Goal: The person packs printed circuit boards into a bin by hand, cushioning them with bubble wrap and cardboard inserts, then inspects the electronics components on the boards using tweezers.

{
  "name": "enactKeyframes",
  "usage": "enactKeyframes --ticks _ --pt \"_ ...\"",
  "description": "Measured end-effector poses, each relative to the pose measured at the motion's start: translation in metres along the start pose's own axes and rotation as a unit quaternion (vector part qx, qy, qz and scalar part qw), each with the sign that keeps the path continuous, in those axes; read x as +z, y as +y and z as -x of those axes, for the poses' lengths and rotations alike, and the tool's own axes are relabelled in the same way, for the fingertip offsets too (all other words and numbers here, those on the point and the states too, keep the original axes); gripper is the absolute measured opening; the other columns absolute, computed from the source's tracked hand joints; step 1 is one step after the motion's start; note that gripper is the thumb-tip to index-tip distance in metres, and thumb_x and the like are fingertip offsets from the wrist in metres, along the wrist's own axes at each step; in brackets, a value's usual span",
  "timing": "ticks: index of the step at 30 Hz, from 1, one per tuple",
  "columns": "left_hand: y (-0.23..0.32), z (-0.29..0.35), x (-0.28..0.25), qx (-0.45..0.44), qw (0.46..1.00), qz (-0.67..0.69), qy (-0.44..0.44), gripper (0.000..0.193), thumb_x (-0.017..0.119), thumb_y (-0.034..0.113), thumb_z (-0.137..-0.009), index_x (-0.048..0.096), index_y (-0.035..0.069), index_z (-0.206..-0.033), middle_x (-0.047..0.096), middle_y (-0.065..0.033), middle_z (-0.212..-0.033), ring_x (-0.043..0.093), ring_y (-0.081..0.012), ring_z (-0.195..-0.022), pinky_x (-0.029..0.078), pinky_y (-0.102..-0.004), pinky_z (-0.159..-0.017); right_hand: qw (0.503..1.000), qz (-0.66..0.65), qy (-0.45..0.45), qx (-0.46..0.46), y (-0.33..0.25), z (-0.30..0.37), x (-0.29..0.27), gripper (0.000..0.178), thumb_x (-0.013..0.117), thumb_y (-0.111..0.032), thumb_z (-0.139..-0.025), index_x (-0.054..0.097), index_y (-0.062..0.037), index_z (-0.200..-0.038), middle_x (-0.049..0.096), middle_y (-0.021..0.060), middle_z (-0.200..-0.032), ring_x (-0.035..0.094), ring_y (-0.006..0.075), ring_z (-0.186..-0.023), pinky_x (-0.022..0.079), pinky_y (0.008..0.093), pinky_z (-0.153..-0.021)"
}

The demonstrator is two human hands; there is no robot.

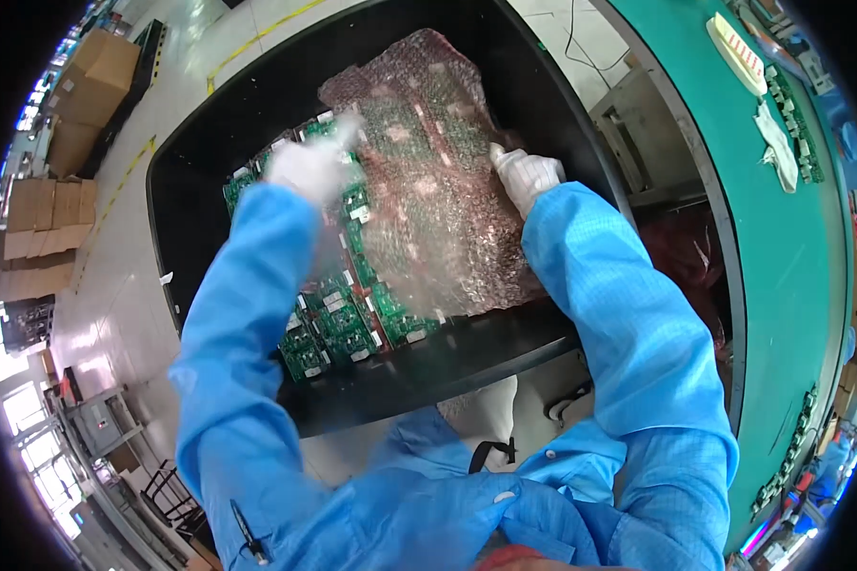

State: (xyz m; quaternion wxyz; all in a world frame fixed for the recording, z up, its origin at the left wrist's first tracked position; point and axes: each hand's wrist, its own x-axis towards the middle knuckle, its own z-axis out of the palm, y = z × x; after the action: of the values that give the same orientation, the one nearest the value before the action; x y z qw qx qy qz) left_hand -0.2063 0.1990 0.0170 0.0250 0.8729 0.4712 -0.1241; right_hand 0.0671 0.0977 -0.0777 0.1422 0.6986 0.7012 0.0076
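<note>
A pinkish sheet of bubble wrap [428, 181] lies over the right part of a black bin [428, 357]. My right hand [526, 178], in a white glove, is closed on the sheet's right edge, with the thumb on top. At the sheet's left edge is my left hand [314, 169], also gloved and smeared by motion, so its fingers do not show clearly. Beneath it and along the sheet's left side, green circuit boards [338, 319] lie in rows with reddish strips between them. Other boards show dimly through the wrap.
A green-topped bench [705, 124] runs along the right, bearing a white brush [736, 52], a white glove [776, 147] and a strip of boards [786, 452]. Cardboard boxes [48, 219] stand at the left. Reddish plastic [681, 252] lies between bin and bench.
</note>
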Motion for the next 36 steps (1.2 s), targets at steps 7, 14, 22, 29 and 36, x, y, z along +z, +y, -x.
enactKeyframes --ticks 7,14,22,29,36 --pt "0.075 0.083 0.073 0.281 0.915 -0.039 -0.289 0.064 0.056 0.047 -0.086 0.042 0.014 -0.140 0.068 -0.0181 -0.089 0.066 -0.0336 -0.078 0.053 -0.0446 -0.071 0.990 0.107 -0.049 -0.081 -0.003 0.004 -0.011 0.057 0.056 -0.013 -0.088 0.040 -0.0245 -0.141 0.065 0.0090 -0.101 0.067 0.0241 -0.088 0.055 0.0387 -0.058" --pt "0.090 0.085 0.025 0.217 0.930 -0.024 -0.295 0.044 0.058 0.047 -0.085 0.065 0.011 -0.108 0.068 -0.0177 -0.095 0.064 -0.0343 -0.093 0.049 -0.0456 -0.084 0.983 -0.116 -0.119 -0.075 0.003 0.103 -0.092 0.013 0.062 -0.021 -0.079 0.071 -0.0130 -0.082 0.068 0.0138 -0.088 0.066 0.0274 -0.076 0.053 0.0419 -0.071" --pt "0.109 0.161 -0.012 0.061 0.970 0.120 0.204 0.024 0.070 0.018 -0.083 0.068 0.009 -0.106 0.069 -0.0055 -0.085 0.063 -0.0206 -0.068 0.047 -0.0305 -0.063 0.844 -0.334 0.051 0.416 0.138 0.351 0.150 0.041 0.057 -0.030 -0.089 0.062 -0.0012 -0.118 0.058 0.0209 -0.115 0.055 0.0336 -0.112 0.048 0.0403 -0.093" --pt "0.102 0.159 0.024 0.069 0.980 0.050 0.178 0.018 0.066 0.008 -0.085 0.067 0.008 -0.102 0.068 -0.0065 -0.096 0.063 -0.0244 -0.079 0.046 -0.0331 -0.069 0.857 -0.092 -0.209 0.462 0.299 0.348 0.311 0.056 0.058 -0.045 -0.085 0.053 -0.0178 -0.134 0.053 0.0191 -0.133 0.040 0.0363 -0.131 0.030 0.0364 -0.112" --pt "0.121 0.165 0.014 0.034 0.987 0.096 0.123 0.016 0.065 0.005 -0.085 0.065 0.004 -0.101 0.068 -0.0115 -0.095 0.062 -0.0261 -0.079 0.046 -0.0344 -0.074 0.712 -0.539 -0.205 0.402 0.153 0.268 0.325 0.077 0.041 -0.062 -0.090 0.037 -0.0072 -0.143 0.040 0.0159 -0.145 0.041 0.0311 -0.130 0.030 0.0383 -0.110"
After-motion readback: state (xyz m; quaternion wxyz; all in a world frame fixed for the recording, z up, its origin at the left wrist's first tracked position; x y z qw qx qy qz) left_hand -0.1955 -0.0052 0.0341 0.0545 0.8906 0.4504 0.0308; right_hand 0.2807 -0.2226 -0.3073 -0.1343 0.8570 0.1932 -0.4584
